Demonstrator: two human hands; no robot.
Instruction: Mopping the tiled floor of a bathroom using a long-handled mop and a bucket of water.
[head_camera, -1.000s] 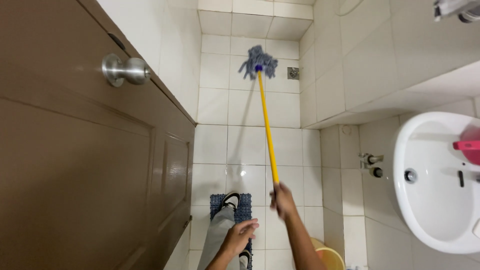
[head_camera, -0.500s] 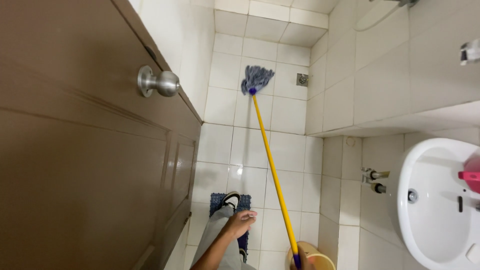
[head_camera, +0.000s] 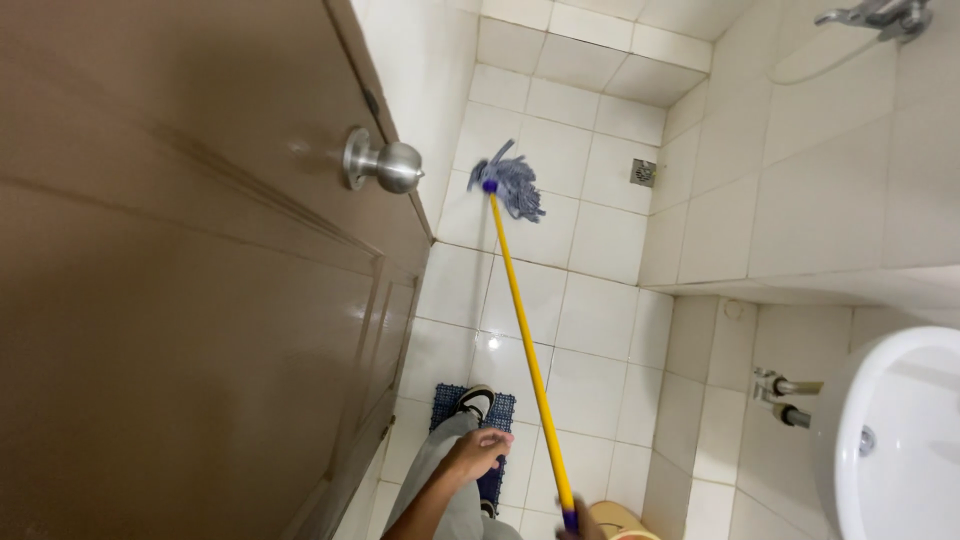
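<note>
Head view: one mop (head_camera: 515, 250), one left hand (head_camera: 476, 452) (empty).

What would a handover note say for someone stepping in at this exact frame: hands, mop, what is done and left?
Left hand: loosely curled above the thigh, holding nothing, off the mop.
Right hand: almost out of view at the bottom edge, at the low end of the yellow mop handle; grip cannot be judged.
Mop head: on the white tiled floor, near the door-side wall, short of the floor drain.
Done: cannot tell from the tiles which areas are mopped.
Left: likewise unclear.
</note>
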